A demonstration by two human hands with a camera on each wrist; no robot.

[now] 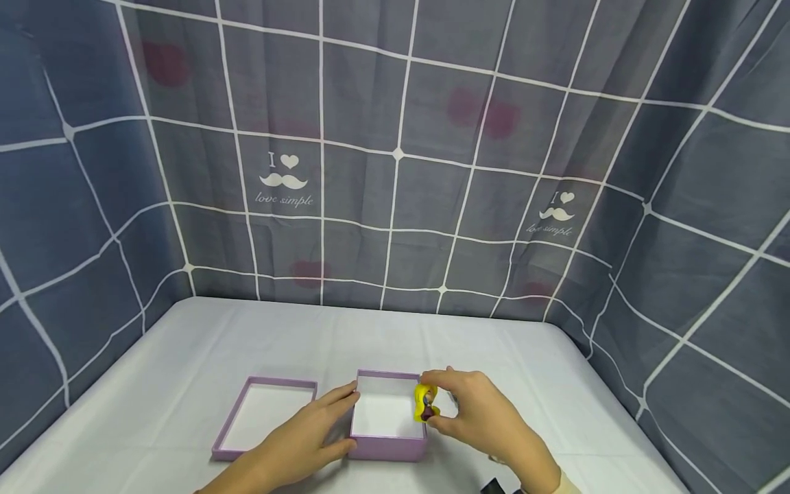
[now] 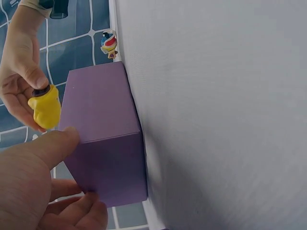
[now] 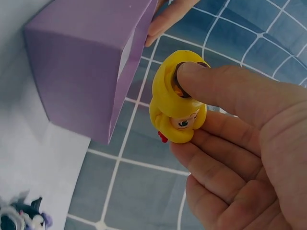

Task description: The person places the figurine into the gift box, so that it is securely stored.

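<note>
Head view: we see an open purple box [image 1: 389, 450] on a white-covered bench [image 1: 278, 337].
From the left, we find a shallow purple lid [image 1: 264, 415], then the left hand [image 1: 305, 432], its fingers spread wide against the box's left wall; then a yellow-haired figurine [image 1: 424, 403] just above the box's right rim, pinched between thumb and fingers of the right hand [image 1: 478, 415]. Further right, the left wrist view shows a small toy [image 2: 110, 44].

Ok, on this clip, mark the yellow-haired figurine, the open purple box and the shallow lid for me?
Yellow-haired figurine [image 3: 166, 98]: right wrist view, on its yellow hair.
Open purple box [image 1: 387, 450]: head view, on its front wall.
Shallow lid [image 1: 265, 409]: head view, on its white inner surface.
</note>
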